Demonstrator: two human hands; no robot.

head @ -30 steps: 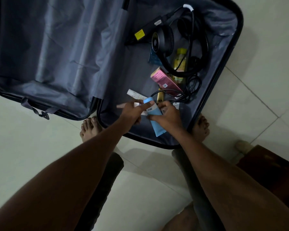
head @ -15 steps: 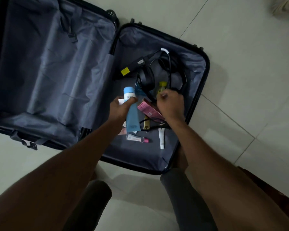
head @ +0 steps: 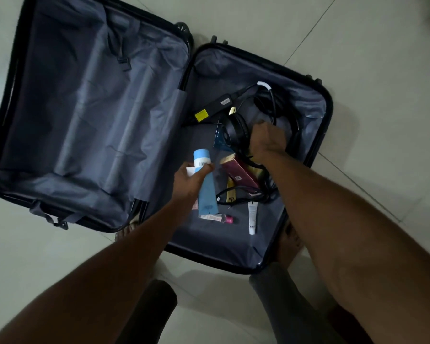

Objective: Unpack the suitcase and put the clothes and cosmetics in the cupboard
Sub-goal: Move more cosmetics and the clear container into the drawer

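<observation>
An open suitcase (head: 329, 108) lies flat on the floor; its left half (head: 97, 115) holds only grey lining. My left hand (head: 188, 182) grips a light-blue tube (head: 207, 194) and a small white item (head: 190, 171) above the right half. My right hand (head: 267, 141) is curled down beside the black headphones (head: 233, 131), over the spot where a yellow bottle stood; the bottle is hidden under it. Loose in the case lie a pink box (head: 238, 173), a gold stick (head: 230, 193), a white tube (head: 252, 218) and a pink-capped tube (head: 220, 218).
A black device with a yellow label (head: 209, 111) and tangled black cable (head: 271, 100) fill the far part of the right half. A teal packet (head: 219, 140) sits by the headphones. Pale floor tiles (head: 370, 58) surround the case; my feet and knees are at its near edge.
My right hand moved farther into the case, from the pink box up to the headphones and bottle. My left hand kept the blue tube and lifted slightly. The camera pulled back.
</observation>
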